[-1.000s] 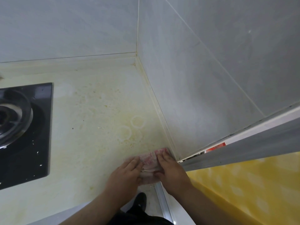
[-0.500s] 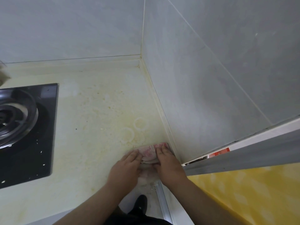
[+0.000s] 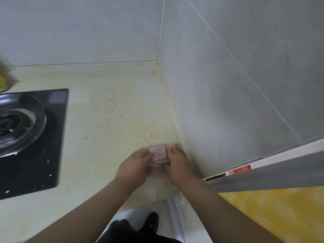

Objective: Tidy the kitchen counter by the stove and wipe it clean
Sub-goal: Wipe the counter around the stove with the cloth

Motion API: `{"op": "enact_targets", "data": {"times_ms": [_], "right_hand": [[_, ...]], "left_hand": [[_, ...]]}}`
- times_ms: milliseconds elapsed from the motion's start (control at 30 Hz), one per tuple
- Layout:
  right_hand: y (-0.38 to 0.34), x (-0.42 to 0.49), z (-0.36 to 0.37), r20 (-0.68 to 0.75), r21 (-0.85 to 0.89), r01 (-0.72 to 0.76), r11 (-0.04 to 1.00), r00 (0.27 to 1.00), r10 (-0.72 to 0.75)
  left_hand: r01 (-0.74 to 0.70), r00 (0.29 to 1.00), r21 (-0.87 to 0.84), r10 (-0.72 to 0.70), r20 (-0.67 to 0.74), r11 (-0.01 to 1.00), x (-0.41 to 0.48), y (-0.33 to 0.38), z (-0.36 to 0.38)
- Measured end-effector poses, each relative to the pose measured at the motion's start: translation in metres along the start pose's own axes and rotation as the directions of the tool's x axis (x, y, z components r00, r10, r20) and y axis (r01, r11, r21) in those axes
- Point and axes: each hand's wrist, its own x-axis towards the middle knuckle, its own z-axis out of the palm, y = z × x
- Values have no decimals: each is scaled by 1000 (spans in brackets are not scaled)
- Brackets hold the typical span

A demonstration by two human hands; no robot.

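A pink and white cloth [image 3: 159, 152] lies bunched on the pale yellow-stained counter [image 3: 105, 130], at its near right corner beside the grey tiled wall. My left hand [image 3: 134, 166] presses on the cloth's left side. My right hand [image 3: 178, 163] presses on its right side, close to the wall's base strip. Both hands' fingers curl over the cloth. Ring-shaped marks [image 3: 153, 135] and brown specks stain the counter just beyond the cloth.
A black glass stove [image 3: 35, 151] with a steel burner ring [image 3: 19, 121] fills the left, dotted with white crumbs. A blurred yellow-topped object [image 3: 4, 81] sits at the far left back. Grey tiled walls [image 3: 236, 102] close the back and right. A sliding door frame [image 3: 263, 174] crosses the right.
Both hands have slid the cloth a little away from me along the wall toward the ring marks. The view has shifted slightly right.
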Motion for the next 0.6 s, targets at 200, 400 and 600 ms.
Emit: {"op": "enact_targets", "data": {"times_ms": [200, 400, 600], "right_hand": [[-6, 16, -4, -4, -21, -6, 1000, 1000, 6], [-9, 36, -6, 7, -46, -15, 999, 1000, 15], [-12, 49, -6, -16, -53, -18, 998, 1000, 18]], "left_hand": [[8, 1000, 1, -8, 11, 1000, 18, -12, -4], [25, 1000, 1, -25, 16, 1000, 35, -19, -7], [25, 1000, -27, -25, 10, 999, 47, -28, -10]]}}
